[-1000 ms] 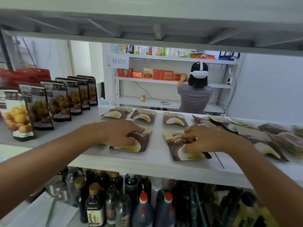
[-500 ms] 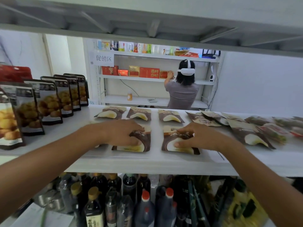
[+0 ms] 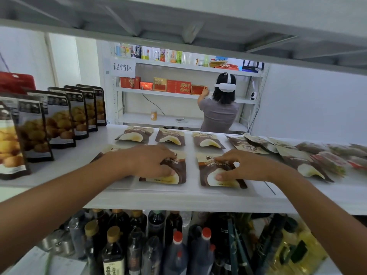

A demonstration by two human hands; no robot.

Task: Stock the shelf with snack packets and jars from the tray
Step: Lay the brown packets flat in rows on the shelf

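Observation:
Two brown snack packets lie flat near the front of the white shelf. My left hand rests palm down on the left front packet, fingers spread over its top. My right hand presses on the right front packet, with fingertips at its top edge and thumb on its pale chip picture. Behind them lie three more brown packets in a row, the middle packet straight ahead. A further packet shows partly under my left wrist.
Upright packets with yellow balls pictured stand in a line at the left. Overlapping brown and reddish packets lie at the right. Bottles fill the shelf below. Beyond, a person with a white headset faces another shelf.
The right front packet has turned from slanted to nearly square with the shelf edge under my right hand. My left hand stays on its packet. The view has shifted slightly.

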